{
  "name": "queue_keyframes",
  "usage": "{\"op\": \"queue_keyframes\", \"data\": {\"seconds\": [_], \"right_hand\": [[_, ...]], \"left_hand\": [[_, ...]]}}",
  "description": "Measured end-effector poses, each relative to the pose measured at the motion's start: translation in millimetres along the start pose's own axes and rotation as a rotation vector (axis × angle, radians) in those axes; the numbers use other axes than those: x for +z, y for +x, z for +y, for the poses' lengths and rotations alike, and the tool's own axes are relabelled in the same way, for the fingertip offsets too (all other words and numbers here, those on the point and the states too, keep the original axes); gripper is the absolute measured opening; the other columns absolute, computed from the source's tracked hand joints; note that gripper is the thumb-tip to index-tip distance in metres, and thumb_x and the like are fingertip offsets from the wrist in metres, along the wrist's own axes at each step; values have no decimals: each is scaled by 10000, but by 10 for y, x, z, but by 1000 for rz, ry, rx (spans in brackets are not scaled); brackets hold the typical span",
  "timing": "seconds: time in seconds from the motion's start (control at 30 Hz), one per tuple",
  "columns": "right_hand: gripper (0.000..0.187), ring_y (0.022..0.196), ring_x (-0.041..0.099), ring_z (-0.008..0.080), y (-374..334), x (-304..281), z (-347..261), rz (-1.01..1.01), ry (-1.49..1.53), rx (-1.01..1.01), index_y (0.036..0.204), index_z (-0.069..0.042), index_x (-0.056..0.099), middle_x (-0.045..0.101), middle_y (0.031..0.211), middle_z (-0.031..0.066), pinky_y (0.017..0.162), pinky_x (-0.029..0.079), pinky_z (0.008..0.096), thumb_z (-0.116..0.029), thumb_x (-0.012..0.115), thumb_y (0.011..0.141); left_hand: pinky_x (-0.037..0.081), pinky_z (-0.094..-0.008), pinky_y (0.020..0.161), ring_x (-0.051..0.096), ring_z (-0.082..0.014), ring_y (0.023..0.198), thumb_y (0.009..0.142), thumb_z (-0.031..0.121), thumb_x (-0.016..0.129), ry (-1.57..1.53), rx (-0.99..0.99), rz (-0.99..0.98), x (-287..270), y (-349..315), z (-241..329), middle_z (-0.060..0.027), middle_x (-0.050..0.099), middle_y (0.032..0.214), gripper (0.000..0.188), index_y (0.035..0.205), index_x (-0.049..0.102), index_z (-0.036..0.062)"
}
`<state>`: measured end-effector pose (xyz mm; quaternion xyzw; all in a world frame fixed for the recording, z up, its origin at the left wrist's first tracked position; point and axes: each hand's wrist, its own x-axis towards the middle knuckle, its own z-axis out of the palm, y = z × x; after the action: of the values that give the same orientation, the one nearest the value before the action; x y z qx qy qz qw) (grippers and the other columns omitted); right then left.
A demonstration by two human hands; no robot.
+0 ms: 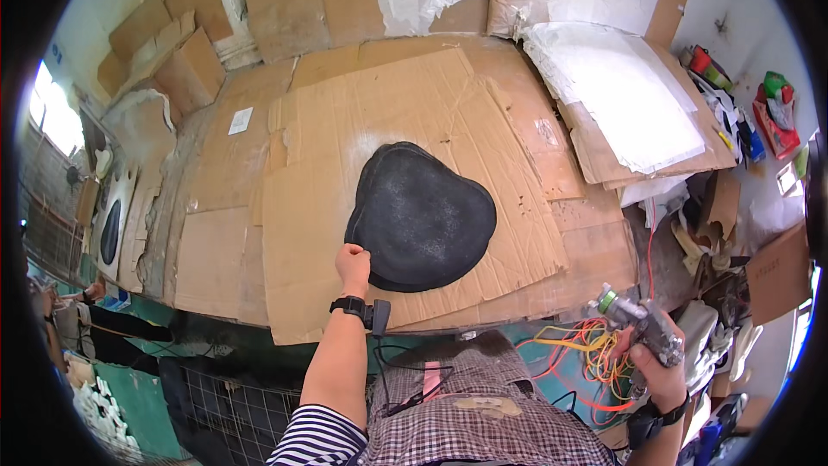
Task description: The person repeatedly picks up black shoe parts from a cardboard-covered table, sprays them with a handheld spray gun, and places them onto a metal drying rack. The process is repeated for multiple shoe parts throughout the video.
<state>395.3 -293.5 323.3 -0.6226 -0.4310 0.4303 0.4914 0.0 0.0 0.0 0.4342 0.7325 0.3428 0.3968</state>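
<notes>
A black, rounded three-lobed pad (423,216) lies on the cardboard, its upper face dusted with pale specks. It looks like two layers, one on the other, along the left edge. My left hand (352,266) is closed at the pad's lower left edge, with the fingertips gripping that edge. Off to the right, away from the pad, my right hand (660,362) is wrapped round a metal spray gun (634,324) with a green ring near its front end. The gun points up and to the left.
Flattened cardboard (319,164) covers the table. White sheets (617,95) lie on a raised cardboard stack at the right. Coiled orange and yellow hoses (595,358) hang below the table's front edge. Another person's hand (93,292) shows at far left, near a second black pad (110,231).
</notes>
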Motion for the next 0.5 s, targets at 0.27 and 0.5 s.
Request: {"op": "queue_keyframes", "data": {"seconds": [0.27,0.5], "right_hand": [[507,753,635,184,-217,-157,26,-176,9,105,1227,27,529,648,858,109,688,511,303,-99,732,780],[616,732,627,172,-16,111,-1,18,51,53,1187,77,511,631,819,77,659,501,294,-311,769,785]], "left_hand": [[517,-429,695,564,-224,812,790,23,553,-730,-359,-83,92,-267,5,-81,547,956,355,1141,502,38],[557,-375,642,583,-227,833,750,-51,519,-627,-365,-26,242,-402,177,-103,537,1023,525,1260,412,16]]}}
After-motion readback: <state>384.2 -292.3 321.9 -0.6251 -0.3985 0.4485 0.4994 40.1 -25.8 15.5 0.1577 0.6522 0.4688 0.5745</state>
